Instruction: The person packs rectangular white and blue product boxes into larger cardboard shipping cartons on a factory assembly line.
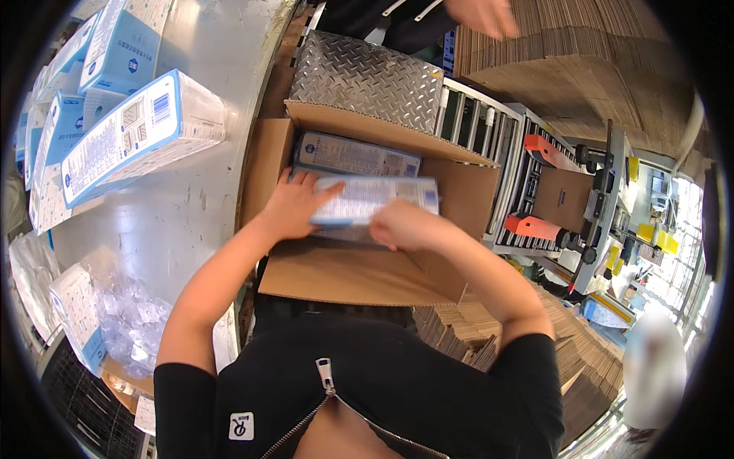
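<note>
A brown cardboard carton stands with its flaps up in front of me. Inside, along its far side, lies a white and blue printed box. A second such box sits nearer, between both hands, slightly blurred. My left hand grips its left end, thumb over the top face and fingers at the carton's left side. My right hand is closed at the near right edge of this box, fingers curled. What lies beneath the box is mostly hidden.
Several white and blue boxes stand on the metal table at left, near clear plastic bags. Behind the carton are a diamond-plate metal surface and roller conveyor. Flat cardboard stacks and another person's hand appear beyond.
</note>
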Motion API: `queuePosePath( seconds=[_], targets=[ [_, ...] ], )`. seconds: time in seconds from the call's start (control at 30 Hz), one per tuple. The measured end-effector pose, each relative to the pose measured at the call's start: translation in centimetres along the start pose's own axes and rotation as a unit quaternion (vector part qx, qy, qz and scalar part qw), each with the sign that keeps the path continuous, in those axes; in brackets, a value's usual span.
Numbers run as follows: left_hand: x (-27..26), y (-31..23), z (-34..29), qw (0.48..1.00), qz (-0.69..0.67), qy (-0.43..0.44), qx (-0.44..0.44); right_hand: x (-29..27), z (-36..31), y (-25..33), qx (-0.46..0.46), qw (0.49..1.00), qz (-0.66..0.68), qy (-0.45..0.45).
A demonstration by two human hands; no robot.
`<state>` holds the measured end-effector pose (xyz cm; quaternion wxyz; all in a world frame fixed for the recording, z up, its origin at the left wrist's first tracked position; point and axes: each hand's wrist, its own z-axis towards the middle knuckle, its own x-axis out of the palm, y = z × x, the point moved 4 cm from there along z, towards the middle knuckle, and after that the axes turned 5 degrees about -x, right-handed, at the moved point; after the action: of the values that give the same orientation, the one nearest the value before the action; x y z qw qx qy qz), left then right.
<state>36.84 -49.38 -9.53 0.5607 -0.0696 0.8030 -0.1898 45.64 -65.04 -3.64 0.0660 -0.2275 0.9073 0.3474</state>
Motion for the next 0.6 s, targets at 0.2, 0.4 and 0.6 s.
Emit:
queuePosePath(
  seconds=[0.2, 0.4, 0.6],
  targets=[
    [-0.9, 1.5, 2.8, 0.994, -0.009, 0.111, -0.012, 12.1, 7.0, -9.2, 0.096, 0.98, -0.148, -0.093],
    [-0.1, 1.2, 0.9, 0.999, 0.01, 0.046, 0.003, 17.5, 12.0, -12.9, -0.048, 0.945, -0.213, -0.245],
    [-0.3, 1.1, 1.3, 0.999, 0.018, 0.036, 0.003, 15.3, 8.2, -7.6, -0.064, 0.944, -0.323, -0.02]
  ],
)
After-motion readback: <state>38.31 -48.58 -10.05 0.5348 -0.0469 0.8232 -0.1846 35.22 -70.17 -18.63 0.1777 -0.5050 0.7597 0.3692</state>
